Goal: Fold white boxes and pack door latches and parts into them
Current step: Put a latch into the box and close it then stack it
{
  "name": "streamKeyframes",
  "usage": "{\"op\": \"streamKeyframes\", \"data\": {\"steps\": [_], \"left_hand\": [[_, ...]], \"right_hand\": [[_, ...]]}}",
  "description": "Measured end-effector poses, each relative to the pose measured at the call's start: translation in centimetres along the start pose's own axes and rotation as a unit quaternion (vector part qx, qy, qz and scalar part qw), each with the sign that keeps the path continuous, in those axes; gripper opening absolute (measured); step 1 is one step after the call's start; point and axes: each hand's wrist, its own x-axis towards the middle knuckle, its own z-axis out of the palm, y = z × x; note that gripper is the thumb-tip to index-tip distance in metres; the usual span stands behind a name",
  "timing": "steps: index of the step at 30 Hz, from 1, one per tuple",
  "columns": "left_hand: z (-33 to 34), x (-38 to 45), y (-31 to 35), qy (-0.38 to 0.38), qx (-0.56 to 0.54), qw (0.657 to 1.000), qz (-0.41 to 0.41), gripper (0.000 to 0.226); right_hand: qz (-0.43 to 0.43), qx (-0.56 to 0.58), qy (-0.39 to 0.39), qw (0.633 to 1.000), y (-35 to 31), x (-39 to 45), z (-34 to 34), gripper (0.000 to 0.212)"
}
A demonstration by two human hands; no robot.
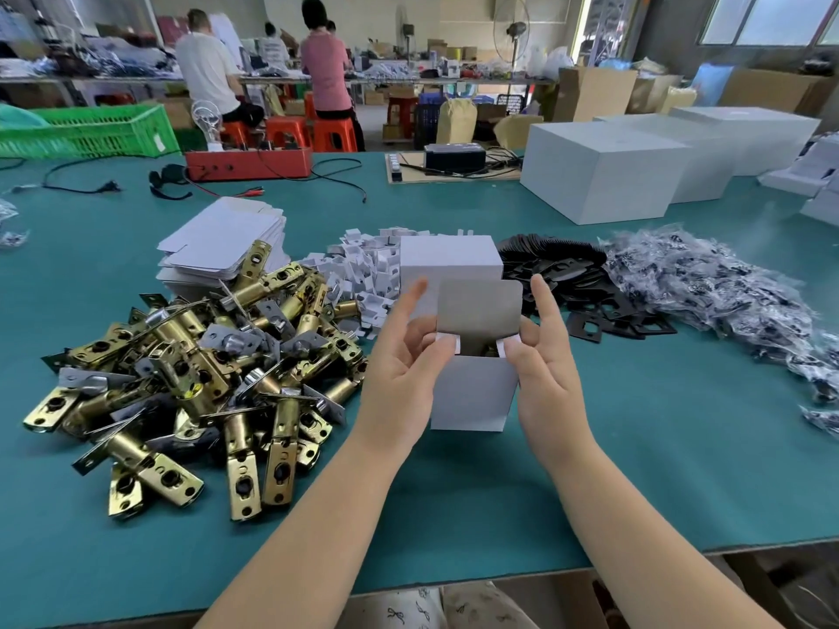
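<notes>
White box (472, 392) upright, lid raised | left hand (404, 370) grips it | right hand (545, 356) grips it

A red box (249, 164) with black wires sits at the far edge of the green table (635, 469). Left of the red box is a green crate (91, 131). Behind it stand orange stools (290, 133), where two people (209, 70) sit.

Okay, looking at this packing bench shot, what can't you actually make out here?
Head view only:
- Contents of the white box: hidden by its lid flap and walls.
- Clear bags: parts inside too blurred.
- Left hand and right hand: fingertips partly behind the box.
</notes>
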Motion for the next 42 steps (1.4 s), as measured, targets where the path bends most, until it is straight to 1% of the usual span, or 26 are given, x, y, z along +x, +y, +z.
{"op": "streamKeyframes", "data": {"steps": [2, 4, 5, 6, 8, 11, 15, 19, 22, 26, 28, 31, 34, 39, 42], "left_hand": [[-0.2, 0.1, 0.1, -0.007, 0.007, 1.0, 0.007, 0.036], [-0.4, 0.1, 0.1, 0.009, 0.033, 0.999, 0.022, 0.028], [-0.5, 0.1, 0.0, 0.01, 0.05, 0.998, 0.031, 0.019], [-0.5, 0.1, 0.1, 0.003, 0.057, 0.998, 0.034, 0.011], [-0.6, -0.2, 0.0, -0.008, 0.061, 0.997, 0.036, 0.013], [-0.6, -0.3, -0.2, -0.001, 0.09, 0.995, 0.042, 0.018], [-0.6, -0.2, -0.4, 0.002, 0.158, 0.986, 0.051, 0.026], [-0.2, 0.0, -0.4, 0.026, 0.164, 0.984, 0.067, 0.019], [0.1, 0.2, -0.6, 0.041, 0.156, 0.985, 0.062, 0.014], [0.0, 0.4, -0.7, 0.042, 0.162, 0.983, 0.073, 0.007], [-0.1, 0.3, -0.8, 0.038, 0.187, 0.977, 0.091, 0.011], [-0.1, 0.1, -0.8, 0.015, 0.23, 0.965, 0.127, 0.02], [-0.3, 0.0, -0.7, 0.007, 0.233, 0.963, 0.132, 0.022], [-0.5, 0.1, -0.6, -0.005, 0.215, 0.966, 0.146, 0.015], [-0.8, 0.1, -0.6, -0.012, 0.204, 0.967, 0.153, 0.019]], "right_hand": [[-0.019, -0.018, -0.005, 1.0, 0.0, -0.1, -0.1, 0.046], [-0.047, -0.058, 0.002, 0.997, 0.2, -0.2, -0.1, 0.027], [-0.052, -0.073, 0.002, 0.996, 0.3, -0.4, -0.2, 0.02], [-0.051, -0.083, -0.001, 0.995, 0.3, -0.5, -0.2, 0.017], [-0.044, -0.095, -0.011, 0.994, 0.3, -0.7, -0.3, 0.017], [-0.046, -0.125, 0.0, 0.991, 0.3, -0.9, -0.4, 0.013], [-0.038, -0.16, -0.005, 0.986, 0.3, -1.0, -0.5, 0.019], [-0.041, -0.168, 0.019, 0.985, 0.2, -0.7, -0.2, 0.011], [-0.033, -0.151, 0.035, 0.987, -0.1, -0.4, 0.1, 0.009], [-0.034, -0.13, 0.034, 0.99, -0.3, -0.1, 0.1, 0.009], [-0.055, -0.146, 0.038, 0.987, -0.2, -0.1, 0.1, 0.011], [-0.114, -0.199, 0.044, 0.972, -0.3, -0.2, 0.4, 0.022], [-0.158, -0.205, 0.038, 0.965, -0.2, -0.1, 0.3, 0.023], [-0.157, -0.222, 0.018, 0.962, 0.1, -0.3, -0.5, 0.017], [-0.157, -0.229, 0.002, 0.961, 0.1, -0.5, -0.8, 0.017]]}}
